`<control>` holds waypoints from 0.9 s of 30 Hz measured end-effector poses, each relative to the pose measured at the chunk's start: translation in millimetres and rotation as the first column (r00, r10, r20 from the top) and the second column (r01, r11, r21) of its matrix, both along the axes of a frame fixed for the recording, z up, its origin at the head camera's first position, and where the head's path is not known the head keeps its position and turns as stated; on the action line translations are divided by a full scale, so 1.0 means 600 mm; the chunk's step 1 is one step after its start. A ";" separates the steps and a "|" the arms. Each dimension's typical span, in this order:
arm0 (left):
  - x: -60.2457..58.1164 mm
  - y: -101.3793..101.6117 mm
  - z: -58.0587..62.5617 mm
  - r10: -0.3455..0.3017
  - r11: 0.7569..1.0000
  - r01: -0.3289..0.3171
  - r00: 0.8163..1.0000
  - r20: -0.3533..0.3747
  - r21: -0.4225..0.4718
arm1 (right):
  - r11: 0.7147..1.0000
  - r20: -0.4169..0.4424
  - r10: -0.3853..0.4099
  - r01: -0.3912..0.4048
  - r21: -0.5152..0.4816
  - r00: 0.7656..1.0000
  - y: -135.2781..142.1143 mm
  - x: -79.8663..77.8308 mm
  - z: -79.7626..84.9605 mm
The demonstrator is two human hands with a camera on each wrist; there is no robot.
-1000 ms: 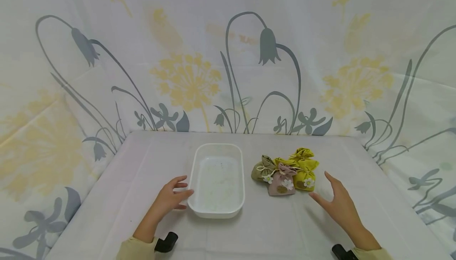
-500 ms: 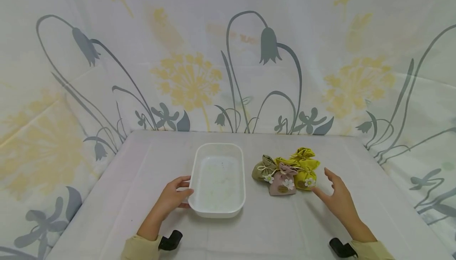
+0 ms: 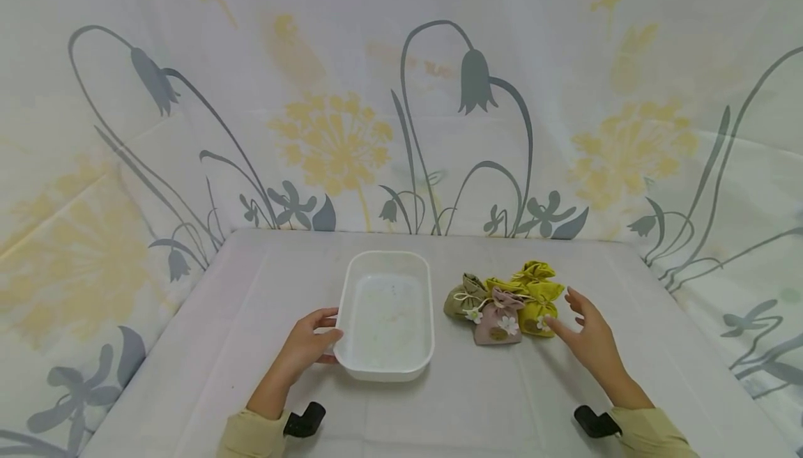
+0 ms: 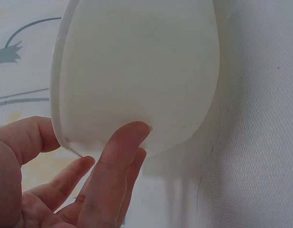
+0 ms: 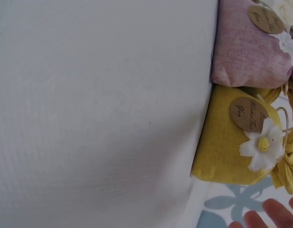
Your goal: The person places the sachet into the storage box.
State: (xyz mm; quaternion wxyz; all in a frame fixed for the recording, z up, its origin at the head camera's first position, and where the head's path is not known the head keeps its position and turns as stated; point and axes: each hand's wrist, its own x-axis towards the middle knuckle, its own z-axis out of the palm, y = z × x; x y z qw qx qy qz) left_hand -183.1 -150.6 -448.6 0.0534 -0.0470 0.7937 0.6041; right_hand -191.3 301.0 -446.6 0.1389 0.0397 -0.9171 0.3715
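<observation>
My left hand (image 3: 310, 338) grips the near left side of a white plastic container (image 4: 137, 71). In the left wrist view its thumb lies over the rim, while fingertips (image 4: 132, 135) press the outer wall. Drawstring pouches stand grouped to the right: an olive one (image 3: 461, 302), a pink one (image 5: 253, 50) and yellow ones, the nearest yellow pouch (image 5: 222, 142) bearing a white flower and a round tag. Beside that yellow pouch, my right hand (image 3: 591, 338) is spread, thumb in front and fingers to the right. Whether the thumb touches it, I cannot tell.
A white cloth covers the table (image 3: 464, 409). Behind it and at both sides hangs a flower-printed curtain (image 3: 351, 60). Black wrist cameras (image 3: 305, 420) sit below both hands. The pouches lean closely against one another.
My left hand's fingers have drawn in from a loose spread to a hold on the container. The right hand has come leftward, closer to the yellow pouch. The pouches look unmoved.
</observation>
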 end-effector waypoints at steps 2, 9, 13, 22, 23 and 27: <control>-0.001 0.001 0.000 0.004 1.000 -0.004 1.000 0.003 0.002 | 1.000 0.015 0.000 0.000 -0.003 1.000 0.000 -0.003 0.002; -0.001 0.002 -0.002 0.005 1.000 -0.005 1.000 0.013 0.008 | 1.000 0.067 0.009 -0.008 -0.018 0.998 0.004 -0.017 0.002; 0.002 0.001 -0.001 0.004 1.000 -0.004 1.000 0.011 0.020 | 0.998 0.081 -0.001 0.006 -0.058 0.997 0.011 -0.033 -0.008; 0.003 0.000 0.002 -0.006 1.000 0.006 1.000 0.009 0.024 | 0.997 0.050 -0.027 0.030 -0.065 0.998 0.039 -0.067 -0.045; 0.003 -0.001 0.003 -0.009 1.000 0.009 1.000 0.009 0.024 | 0.997 0.077 -0.016 0.022 -0.078 0.997 0.034 -0.061 -0.033; 0.003 -0.001 0.003 -0.013 1.000 0.012 1.000 0.010 0.019 | 0.996 0.113 0.025 -0.015 -0.090 0.993 0.013 -0.041 0.004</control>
